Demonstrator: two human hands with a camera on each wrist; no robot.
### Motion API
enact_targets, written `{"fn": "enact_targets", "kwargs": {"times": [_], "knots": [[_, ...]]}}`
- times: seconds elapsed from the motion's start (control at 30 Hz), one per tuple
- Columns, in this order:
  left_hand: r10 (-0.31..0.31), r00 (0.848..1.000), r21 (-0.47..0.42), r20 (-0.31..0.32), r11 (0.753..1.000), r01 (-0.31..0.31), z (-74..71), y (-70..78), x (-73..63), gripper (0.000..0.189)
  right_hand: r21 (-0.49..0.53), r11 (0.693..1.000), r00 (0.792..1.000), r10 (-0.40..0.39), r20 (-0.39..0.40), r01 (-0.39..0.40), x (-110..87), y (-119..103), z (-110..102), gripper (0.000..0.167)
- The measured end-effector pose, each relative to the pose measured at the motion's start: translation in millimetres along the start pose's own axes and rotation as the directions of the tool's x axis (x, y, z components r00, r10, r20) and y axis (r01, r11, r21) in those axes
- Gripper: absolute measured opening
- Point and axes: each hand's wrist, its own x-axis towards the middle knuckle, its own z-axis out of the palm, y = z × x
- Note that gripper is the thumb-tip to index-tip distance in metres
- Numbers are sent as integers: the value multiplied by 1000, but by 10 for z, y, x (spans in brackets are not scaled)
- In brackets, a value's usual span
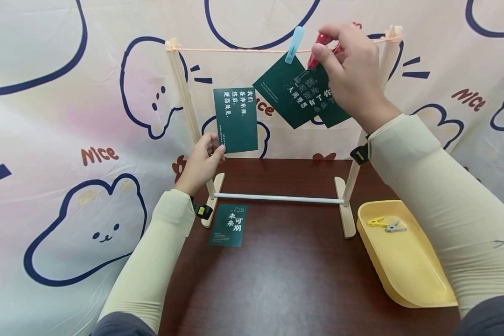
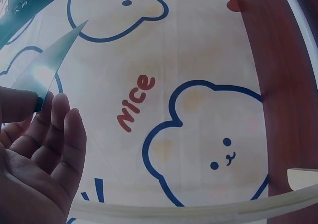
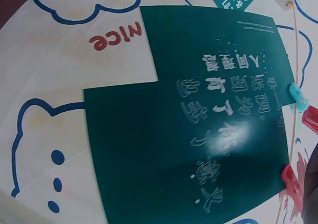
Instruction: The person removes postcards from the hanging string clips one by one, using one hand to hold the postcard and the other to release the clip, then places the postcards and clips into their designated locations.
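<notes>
My left hand (image 1: 201, 161) pinches a dark green card (image 1: 236, 119) by its lower left corner, beside the frame's left post. In the left wrist view that card (image 2: 47, 70) shows almost edge-on at the thumb. My right hand (image 1: 357, 70) is up at the string (image 1: 235, 50), thumb and finger gripping a red clothespin (image 1: 316, 51). A light blue clothespin (image 1: 294, 44) holds another green card (image 1: 283, 91) on the string. A further green card (image 3: 149, 149) overlaps it, with a second red clothespin (image 3: 292, 184) at its corner in the right wrist view.
A wooden frame stands on the brown table (image 1: 285, 270), with a white crossbar (image 1: 277, 198) low between its posts. One green card (image 1: 228, 225) lies by the left foot. At right, a yellow basin (image 1: 403, 261) contains a yellow clothespin (image 1: 375, 222) and a grey clothespin (image 1: 395, 227).
</notes>
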Motion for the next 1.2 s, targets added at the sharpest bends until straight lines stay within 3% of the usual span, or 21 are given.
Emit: {"fn": "enact_targets", "kwargs": {"times": [0.67,0.87,1.1,1.2], "knots": [[-25,999,44,-21,999,26,-74,-167,-173,26,106,991,996,82,22,-84,-229,206,-72,44],[-71,997,30,-19,997,72,-105,-219,-273,31,115,991,998,69,5,-69,-287,264,-99,40],[-67,997,28,-23,997,68,-113,-266,-334,31,149,988,999,39,-8,-38,-343,336,-125,38],[-59,998,37,-28,998,60,-127,-308,-385,29,164,984,998,66,-1,-65,-386,356,-128,39]]}}
